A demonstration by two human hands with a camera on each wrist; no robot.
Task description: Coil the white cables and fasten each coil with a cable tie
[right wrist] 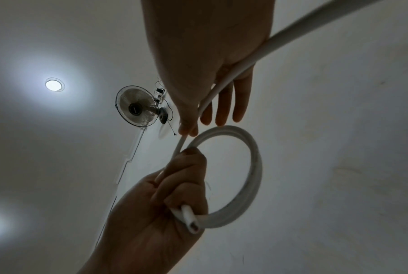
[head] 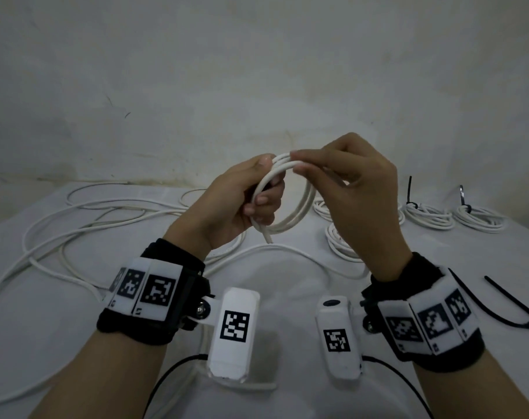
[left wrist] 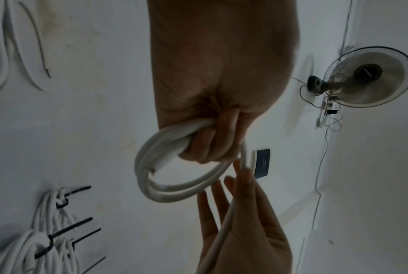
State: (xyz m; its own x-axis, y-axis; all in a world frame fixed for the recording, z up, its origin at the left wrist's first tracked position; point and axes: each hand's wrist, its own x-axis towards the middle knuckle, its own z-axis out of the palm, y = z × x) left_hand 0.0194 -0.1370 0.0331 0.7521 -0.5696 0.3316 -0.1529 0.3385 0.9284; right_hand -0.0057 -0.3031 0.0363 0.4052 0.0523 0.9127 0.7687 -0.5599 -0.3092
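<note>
A white cable coil point(head: 299, 207) of a few loops is held up above the table. My left hand point(head: 242, 198) grips one side of the coil point(left wrist: 174, 189), fingers curled round the loops, and the cut cable end point(head: 267, 237) sticks out below the fist. My right hand point(head: 347, 182) pinches the running cable point(right wrist: 212, 94) between thumb and forefinger at the top of the coil point(right wrist: 249, 176); its other fingers are straight. The rest of that cable point(head: 287, 252) trails down to the table.
Loose white cables point(head: 75, 225) sprawl over the left of the white table point(head: 45, 328). Tied coils with black cable ties point(head: 429, 214) point(head: 478, 217) lie at the back right. Loose black cable ties point(head: 511, 306) lie at the right. A wall fan point(left wrist: 367, 77) hangs behind.
</note>
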